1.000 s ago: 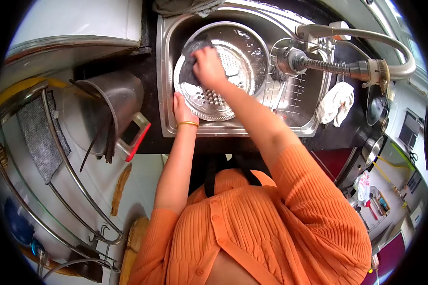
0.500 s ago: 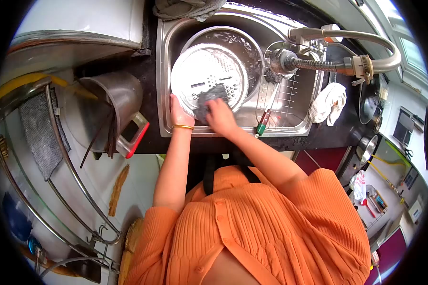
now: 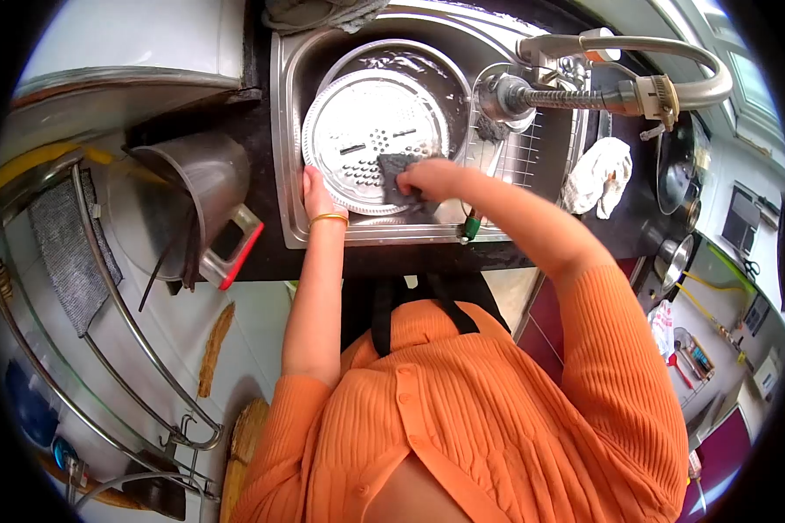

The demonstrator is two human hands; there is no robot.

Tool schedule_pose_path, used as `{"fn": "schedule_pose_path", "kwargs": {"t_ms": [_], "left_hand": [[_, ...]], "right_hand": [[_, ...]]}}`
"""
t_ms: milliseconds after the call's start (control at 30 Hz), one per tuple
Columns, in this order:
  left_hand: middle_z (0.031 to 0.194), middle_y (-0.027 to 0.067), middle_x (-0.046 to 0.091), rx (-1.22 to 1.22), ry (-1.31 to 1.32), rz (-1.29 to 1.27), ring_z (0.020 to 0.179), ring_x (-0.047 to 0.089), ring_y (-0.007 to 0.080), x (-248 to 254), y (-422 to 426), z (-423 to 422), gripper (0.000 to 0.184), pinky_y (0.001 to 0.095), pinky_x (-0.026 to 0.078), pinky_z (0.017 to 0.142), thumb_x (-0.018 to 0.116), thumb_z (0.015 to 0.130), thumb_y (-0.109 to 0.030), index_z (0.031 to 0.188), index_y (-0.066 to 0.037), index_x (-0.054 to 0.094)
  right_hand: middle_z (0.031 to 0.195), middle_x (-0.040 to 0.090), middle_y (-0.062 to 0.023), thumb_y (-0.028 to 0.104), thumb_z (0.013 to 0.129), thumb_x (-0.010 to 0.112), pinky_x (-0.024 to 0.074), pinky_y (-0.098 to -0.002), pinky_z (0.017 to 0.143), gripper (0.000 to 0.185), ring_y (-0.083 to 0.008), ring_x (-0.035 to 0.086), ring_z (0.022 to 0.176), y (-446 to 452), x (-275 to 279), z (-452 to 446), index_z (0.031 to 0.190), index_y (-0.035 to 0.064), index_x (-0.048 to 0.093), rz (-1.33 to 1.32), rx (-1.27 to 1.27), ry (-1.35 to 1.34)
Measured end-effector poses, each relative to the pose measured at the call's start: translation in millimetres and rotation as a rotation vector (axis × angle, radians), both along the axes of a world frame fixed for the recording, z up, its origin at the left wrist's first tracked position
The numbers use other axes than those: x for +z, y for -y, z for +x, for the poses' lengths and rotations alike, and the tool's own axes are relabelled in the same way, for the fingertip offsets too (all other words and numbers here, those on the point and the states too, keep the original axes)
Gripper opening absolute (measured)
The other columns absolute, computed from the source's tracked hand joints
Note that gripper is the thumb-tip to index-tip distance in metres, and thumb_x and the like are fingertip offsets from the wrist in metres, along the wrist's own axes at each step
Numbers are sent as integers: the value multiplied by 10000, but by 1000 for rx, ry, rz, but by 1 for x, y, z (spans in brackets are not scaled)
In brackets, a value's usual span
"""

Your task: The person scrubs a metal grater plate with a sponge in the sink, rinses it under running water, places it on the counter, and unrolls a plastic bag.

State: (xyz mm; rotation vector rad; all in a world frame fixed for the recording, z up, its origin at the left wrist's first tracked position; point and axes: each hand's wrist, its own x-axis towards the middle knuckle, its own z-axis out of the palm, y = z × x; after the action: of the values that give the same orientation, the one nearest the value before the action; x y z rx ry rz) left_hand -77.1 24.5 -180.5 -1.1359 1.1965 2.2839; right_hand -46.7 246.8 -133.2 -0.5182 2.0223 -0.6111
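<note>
My left hand [image 3: 320, 193] grips the lower left rim of a round metal grater plate [image 3: 358, 118], which is tilted over a metal basin [image 3: 452, 83] in the sink. Its fingers are partly hidden under the rim. Pressed to the plate's lower right edge is a dark grey cloth [image 3: 396, 178], and my right hand [image 3: 427, 179] is closed on it. The plate shows small raised holes and two slots. Right of the basin lies a wire rack [image 3: 522, 161], with a green-handled tool [image 3: 471, 228] by the sink's front edge.
A flexible faucet [image 3: 576, 98] hangs over the sink [image 3: 290, 209] from the right. A white cloth [image 3: 598, 177] lies on the right counter. To the left stands a large pot with a red-edged handle [image 3: 234, 248]. A grey cloth [image 3: 323, 12] lies behind the sink.
My right hand with the grey cloth has moved from the plate's upper left to its lower right edge. The plate has tipped towards me, still held by my left hand.
</note>
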Motion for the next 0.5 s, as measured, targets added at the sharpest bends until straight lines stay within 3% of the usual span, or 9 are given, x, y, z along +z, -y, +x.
{"fn": "schedule_pose_path", "kwargs": {"t_ms": [67,133,200,267,300,433,500], "left_hand": [[1285,129,513,-10,-50,9,1157,514,287,-8,1,1,415,422,429,981,363,994,-313,1294,-32,425],[1302,122,497,-33,-64,34,1166,504,300,-14,5,3,414,451,426,981,372,990,-322,1299,-51,421],[1332,109,447,-21,158,120,1190,469,287,11,1,-2,433,483,419,961,363,976,-409,1323,-151,398],[1336,105,415,-52,139,66,1158,471,271,1,1,-5,463,466,422,939,352,967,-458,1328,-172,395],[1335,104,388,-85,81,77,1119,481,273,4,2,-2,478,460,430,909,349,963,-476,1333,-177,393],[1264,101,470,-233,43,-48,1100,505,240,26,-2,-1,475,414,431,902,374,963,-469,1326,-165,409],[1236,87,506,-368,-156,-44,1113,505,211,25,-10,-3,490,384,418,932,375,967,-461,1321,-123,413]], "right_hand": [[952,636,-91,81,721,635,496,-401,766,259,-288,621,925,-15,-14,-18,971,145,615,184,168,-29],[937,634,-86,136,789,573,506,-412,717,181,-287,634,882,-32,-33,-33,958,170,630,285,207,-35],[999,649,-102,110,768,596,520,-394,762,214,-285,639,929,-48,-54,-54,963,155,671,501,271,-139],[1066,638,-126,87,749,613,529,-376,783,247,-290,636,958,-44,-26,-85,984,122,682,711,276,-103],[1053,638,-139,51,738,604,521,-376,799,263,-299,628,968,-42,-20,-87,988,93,673,687,136,-115],[1076,597,-163,21,743,550,454,-406,898,275,-323,556,1061,-49,-46,-68,996,69,649,450,-40,-245],[1060,585,-186,54,762,532,464,-406,883,261,-340,567,1026,-42,-57,-56,994,78,648,419,-174,-284]]}}
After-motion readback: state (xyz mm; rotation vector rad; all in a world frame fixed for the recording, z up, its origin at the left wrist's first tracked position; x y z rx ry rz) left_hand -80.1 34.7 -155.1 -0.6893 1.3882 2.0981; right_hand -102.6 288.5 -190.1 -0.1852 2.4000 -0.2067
